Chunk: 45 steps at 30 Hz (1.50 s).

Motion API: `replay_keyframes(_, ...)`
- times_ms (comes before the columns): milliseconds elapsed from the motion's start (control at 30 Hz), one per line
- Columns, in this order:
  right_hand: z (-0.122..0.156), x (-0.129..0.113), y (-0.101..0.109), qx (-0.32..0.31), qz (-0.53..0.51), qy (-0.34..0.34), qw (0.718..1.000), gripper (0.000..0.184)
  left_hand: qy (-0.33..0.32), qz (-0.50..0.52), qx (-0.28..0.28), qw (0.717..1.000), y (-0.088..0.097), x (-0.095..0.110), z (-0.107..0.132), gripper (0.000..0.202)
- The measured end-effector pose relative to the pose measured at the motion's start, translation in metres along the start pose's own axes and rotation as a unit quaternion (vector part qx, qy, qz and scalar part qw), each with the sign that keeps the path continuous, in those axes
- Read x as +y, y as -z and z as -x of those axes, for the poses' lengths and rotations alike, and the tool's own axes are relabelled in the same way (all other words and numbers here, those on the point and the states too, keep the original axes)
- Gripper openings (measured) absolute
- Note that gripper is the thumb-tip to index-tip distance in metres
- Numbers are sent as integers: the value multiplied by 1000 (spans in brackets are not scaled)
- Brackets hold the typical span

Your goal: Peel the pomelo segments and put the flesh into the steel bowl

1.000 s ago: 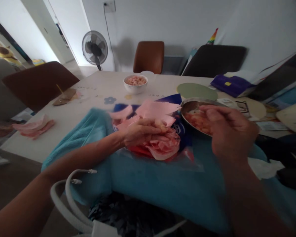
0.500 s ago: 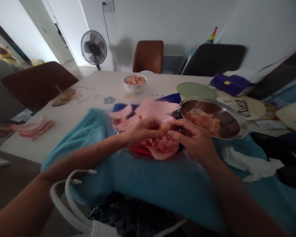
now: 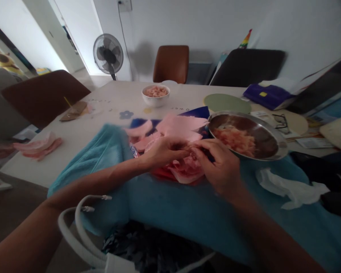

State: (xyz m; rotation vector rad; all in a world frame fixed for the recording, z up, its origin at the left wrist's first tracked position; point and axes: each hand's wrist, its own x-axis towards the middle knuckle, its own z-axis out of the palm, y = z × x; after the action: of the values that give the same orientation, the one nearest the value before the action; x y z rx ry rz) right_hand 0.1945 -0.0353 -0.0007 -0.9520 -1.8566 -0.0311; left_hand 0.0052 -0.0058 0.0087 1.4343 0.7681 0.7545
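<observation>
The desk (image 3: 116, 96) stretches out in front of you, and a blue towel (image 3: 170, 204) spreads along its near side, under your forearms. To the right of your hands stands a metal bowl (image 3: 268, 138), tilted, with orange-pink shreds (image 3: 237, 140) lying in it. Directly beneath and behind your hands is a heap of pink scraps (image 3: 179, 127), on a dark blue bag (image 3: 197, 112). Beyond the bowl lies a round green mat (image 3: 227, 103). Farther back on the desk, you have a white bowl (image 3: 156, 101) filled with pink bits. Your right hand (image 3: 199, 146) and left hand (image 3: 184, 148) meet over the front of the heap, fingertips touching, each pinched on the same small piece (image 3: 191, 145), which your fingers mostly hide. A crumpled tissue (image 3: 292, 189) lies on the towel, near your right forearm. Smallest are the glasses (image 3: 280, 120), just beyond the metal bowl.
</observation>
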Motion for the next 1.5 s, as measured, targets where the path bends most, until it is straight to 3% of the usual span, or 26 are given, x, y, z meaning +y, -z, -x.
replay_keyframes(233,5,1,-7,79,147,146,975,20,59,124,23,990,-7,6,2,22)
replay_keyframes(300,6,4,-8,83,174,158,969,19,84,163,20,983,-8,8,2,21)
replay_keyframes(400,4,9,-7,87,130,76,985,11,100,175,32,979,-9,12,2,17)
replay_keyframes(500,-1,11,-4,87,-34,-137,986,5,96,176,50,978,-8,13,2,13)
replay_keyframes(567,-5,10,-2,75,-197,-285,935,6,89,188,65,976,-5,13,1,13)
replay_keyframes(633,-10,10,0,56,-342,-379,858,11,76,203,78,973,-2,11,0,17)
replay_keyframes(733,-13,11,3,23,-456,-437,775,18,65,215,82,971,1,9,0,26)
replay_keyframes(833,-14,11,5,0,-491,-464,737,19,70,220,72,970,2,9,-1,25)
replay_keyframes(1133,-13,4,3,-20,-463,-483,743,21,72,205,69,974,2,8,-2,17)
replay_keyframes(1267,-13,-2,2,-24,-490,-486,723,24,21,155,76,985,0,8,0,22)
replay_keyframes(1500,-9,-10,-3,-57,-481,-480,731,30,-43,45,63,996,-2,8,3,27)
